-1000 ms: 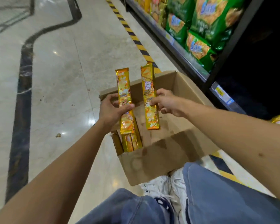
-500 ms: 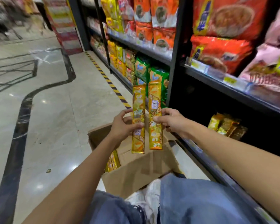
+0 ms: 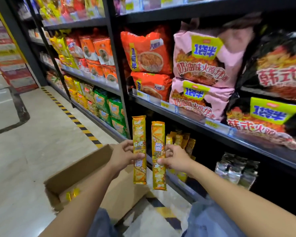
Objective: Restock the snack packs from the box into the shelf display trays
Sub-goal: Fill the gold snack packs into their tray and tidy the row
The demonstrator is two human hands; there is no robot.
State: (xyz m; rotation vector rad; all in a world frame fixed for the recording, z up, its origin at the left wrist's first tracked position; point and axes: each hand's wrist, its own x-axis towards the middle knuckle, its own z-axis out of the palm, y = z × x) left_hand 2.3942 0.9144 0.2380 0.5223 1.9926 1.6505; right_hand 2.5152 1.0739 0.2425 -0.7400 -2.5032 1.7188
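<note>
Down and to the left of the left fingers, an open cardboard box [image 3: 79, 170] stands on the floor [image 3: 32, 134]. A few yellow packs [image 3: 73, 194] show inside it.

The left hand [image 3: 122, 156] grasps the left pack [image 3: 139, 146] near its middle. The thumb lies across the front and the fingers [image 3: 127, 147] curl at its left edge. This pack is long and narrow, golden-yellow, with white characters too blurred to read surely. It stands upright in the air.

Just beside it, apart by a thin gap and a little lower, is the right pack [image 3: 158, 151]. It has the same colour and a white square label at its middle. The right hand [image 3: 177, 159] pinches it at the right edge, thumb in front, fingers [image 3: 170, 147] curled.

Behind the right fingers, more golden packs [image 3: 181, 141] stand in a row on the low shelf [image 3: 186, 183].

Above the fingers lie orange bags [image 3: 147, 52]. To their right are pink bags [image 3: 202, 55] marked "1倍半" on a yellow-green label, with "奶油味火鸡拌面" in red. Farthest right, black bags [image 3: 272, 117] carry the same "1倍半" and "韩式火鸡". The yellow price tags [image 3: 165, 104] on the shelf edge are not readable.
</note>
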